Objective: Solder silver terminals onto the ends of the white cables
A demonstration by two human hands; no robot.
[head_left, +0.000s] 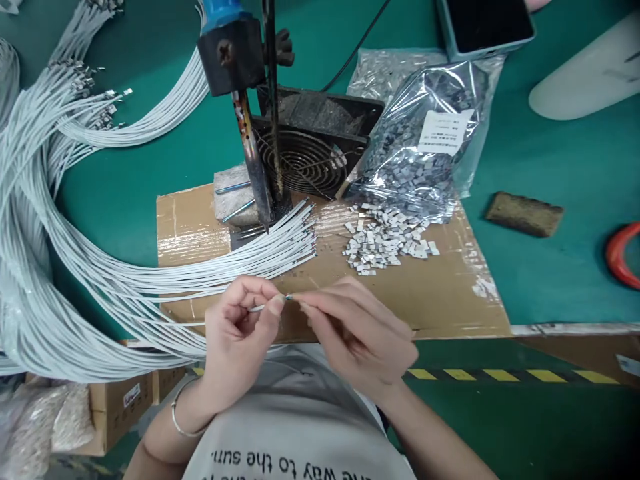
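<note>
Between thumb and forefinger, my left hand point(243, 343) pinches one white cable point(256, 308) close to its stripped end. Small coloured wires point(289, 297) stick out of that end. My right hand point(363, 330) closes its thumb and fingertips on the tips of these wires. Just beyond both hands, a fanned bundle of white cables point(225, 268) lies on the cardboard sheet point(425, 300). To the right of the bundle is a loose pile of small flat metal-and-white pieces point(385, 237). A soldering iron point(253, 160) hangs in a clamp, its tip pointing down over the cable ends.
Behind the iron stands a black fan point(305, 157). A clear bag point(425, 133) of small parts lies beside it. Further right are a phone point(485, 27), a brown block point(524, 213) and a red ring-shaped object point(623, 257). Heaped cables point(30, 267) cover the left side.
</note>
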